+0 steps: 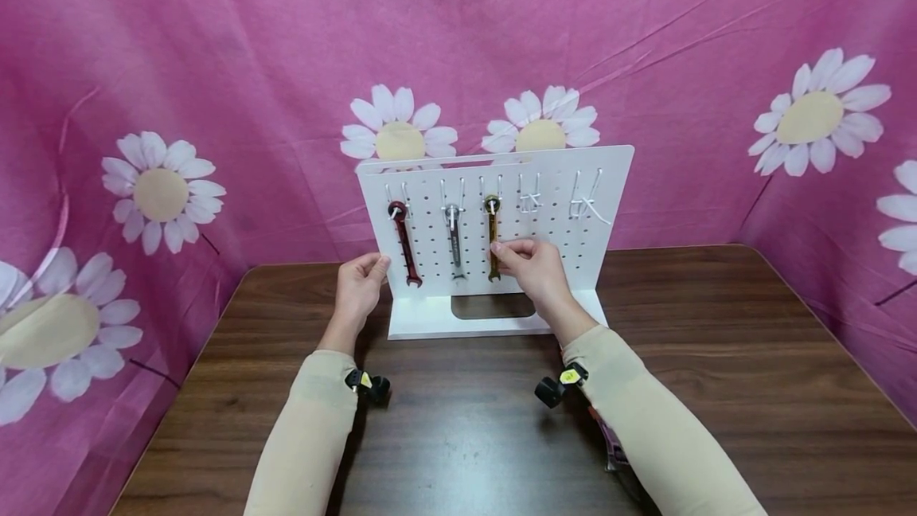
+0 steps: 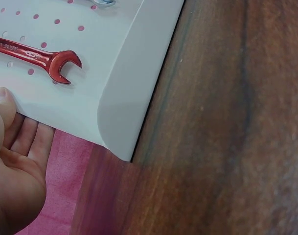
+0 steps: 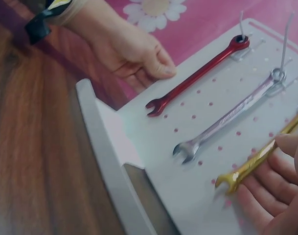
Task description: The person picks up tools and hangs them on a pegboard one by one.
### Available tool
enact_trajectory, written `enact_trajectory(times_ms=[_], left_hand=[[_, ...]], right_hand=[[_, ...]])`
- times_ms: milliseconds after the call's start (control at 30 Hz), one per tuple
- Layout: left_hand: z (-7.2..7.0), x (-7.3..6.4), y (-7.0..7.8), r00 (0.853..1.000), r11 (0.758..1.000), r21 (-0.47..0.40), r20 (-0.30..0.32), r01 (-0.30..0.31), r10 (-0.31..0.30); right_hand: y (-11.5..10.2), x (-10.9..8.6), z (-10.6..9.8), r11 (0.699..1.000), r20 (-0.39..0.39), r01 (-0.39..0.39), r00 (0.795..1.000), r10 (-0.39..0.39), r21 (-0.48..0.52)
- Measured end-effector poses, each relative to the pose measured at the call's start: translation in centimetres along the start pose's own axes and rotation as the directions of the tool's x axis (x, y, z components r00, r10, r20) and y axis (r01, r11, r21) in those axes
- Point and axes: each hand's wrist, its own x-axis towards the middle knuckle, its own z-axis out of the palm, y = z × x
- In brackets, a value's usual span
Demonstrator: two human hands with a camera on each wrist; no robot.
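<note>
A white pegboard stand [image 1: 530, 261] stands upright on the table. Three combination wrenches hang on its hooks: a red wrench [image 1: 405, 245] at the left, a silver wrench [image 1: 454, 237] beside it, and a gold wrench [image 1: 493, 225] near the middle. My left hand [image 1: 360, 287] grips the board's left edge, thumb on the front face and fingers behind, as the left wrist view shows. With my right hand [image 1: 536, 269] I pinch the shaft of the gold wrench between thumb and fingers; its ring end is still on the hook. In the right wrist view the gold wrench's open end [image 3: 227, 182] points down past the fingers.
Bare wire hooks [image 1: 530, 196] and further hooks [image 1: 589, 201] stick out on the board's right part. The brown wooden table [image 1: 458, 420] lies in front. Behind hangs a pink cloth [image 1: 286, 62] with daisies. A small, partly hidden object [image 1: 613, 452] lies under the right forearm.
</note>
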Motion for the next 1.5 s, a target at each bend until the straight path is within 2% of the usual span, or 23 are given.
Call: enact_trajectory(times_ms=[300,633,933,1167,1500], left_hand=[[0.0,-0.1,0.1,1.0,1.0,-0.007,0.002,-0.004,0.004],[-0.2,-0.1,0.1,1.0,1.0,0.0,-0.004,-0.014,0.014],[-0.2,0.0,0.1,1.0,1.0,0.0,-0.005,-0.005,0.005],[-0.2,0.1,0.0,1.0,1.0,-0.002,-0.008,-0.011,0.011],[-0.1,0.0,-0.1,0.999,1.0,0.003,-0.01,-0.03,0.03]], right_hand=[[1.4,-0.9,-1.2,0.997,0.049,0.074,0.996,-0.075,0.023],[1.6,-2.9,-3.7,0.977,0.096,0.165,0.984,-0.153,-0.135],[1.0,-5.6,-6.4,0.961,0.102,0.196,0.978,-0.179,-0.193],[1.7,-6.7,-8.1,0.93,0.104,0.233,0.972,-0.212,-0.285],[2.8,-8.5,-9.9,0.929,0.129,0.231,0.971,-0.201,-0.29]])
